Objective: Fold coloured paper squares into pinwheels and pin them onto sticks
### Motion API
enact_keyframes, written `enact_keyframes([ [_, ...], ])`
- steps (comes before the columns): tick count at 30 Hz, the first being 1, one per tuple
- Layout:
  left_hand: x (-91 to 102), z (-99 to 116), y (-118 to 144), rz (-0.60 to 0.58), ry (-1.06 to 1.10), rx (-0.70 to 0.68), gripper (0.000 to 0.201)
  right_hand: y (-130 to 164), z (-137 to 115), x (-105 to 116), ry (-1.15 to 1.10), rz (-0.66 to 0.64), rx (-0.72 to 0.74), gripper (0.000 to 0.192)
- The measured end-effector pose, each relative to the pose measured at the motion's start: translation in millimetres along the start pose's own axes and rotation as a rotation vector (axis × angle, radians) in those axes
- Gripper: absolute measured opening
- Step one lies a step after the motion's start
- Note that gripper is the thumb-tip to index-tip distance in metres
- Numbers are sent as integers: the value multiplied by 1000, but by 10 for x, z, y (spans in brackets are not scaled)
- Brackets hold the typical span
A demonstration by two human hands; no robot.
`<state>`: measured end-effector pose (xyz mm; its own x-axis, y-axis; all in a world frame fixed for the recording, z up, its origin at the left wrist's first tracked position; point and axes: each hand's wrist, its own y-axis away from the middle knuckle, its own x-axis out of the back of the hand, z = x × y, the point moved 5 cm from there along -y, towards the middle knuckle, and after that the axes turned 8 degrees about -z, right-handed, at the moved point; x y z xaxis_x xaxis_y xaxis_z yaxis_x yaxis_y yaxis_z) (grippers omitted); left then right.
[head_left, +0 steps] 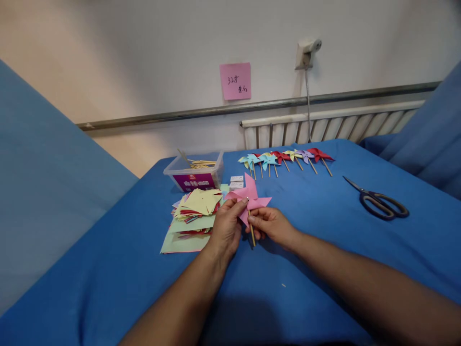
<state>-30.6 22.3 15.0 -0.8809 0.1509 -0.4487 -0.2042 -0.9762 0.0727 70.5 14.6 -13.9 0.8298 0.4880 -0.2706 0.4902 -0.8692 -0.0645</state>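
Dim, soft light falls on the white painted wall (162, 57), where broad grey shading spreads left of the square pink paper note (235, 81) and warms to peach farther left. Well below the note, a dark, blurry-edged shadow lies across the blue cloth table cover (306, 302), while the pink paper pinwheel (253, 198) shows clearly. Fine print on the purple box label (196, 182), below-left of the note, smears.

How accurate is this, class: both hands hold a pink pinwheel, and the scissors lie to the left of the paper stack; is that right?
Not quite: the head view shows the scissors lying to the right of the paper stack, not the left. The left hand and right hand do both hold the pink pinwheel.
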Motion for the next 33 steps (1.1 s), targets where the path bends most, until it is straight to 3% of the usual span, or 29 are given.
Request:
enact_keyframes([
  [7, -13, 37, 15, 73, -26, -60, 26, 1, -4, -28, 49, -51, 14, 39],
  [21, 14, 37, -10, 23, -27, -20, 22, -5, 64, -25, -4, -142, -60, 39],
  [27, 60, 44, -37, 32, 52, -6, 21, -29, -6, 349, -243, 189, 27, 32],
  [33, -45, -105, -8, -90, 97, 152, 24, -8, -139, 371, -296, 149, 83, 38],
])
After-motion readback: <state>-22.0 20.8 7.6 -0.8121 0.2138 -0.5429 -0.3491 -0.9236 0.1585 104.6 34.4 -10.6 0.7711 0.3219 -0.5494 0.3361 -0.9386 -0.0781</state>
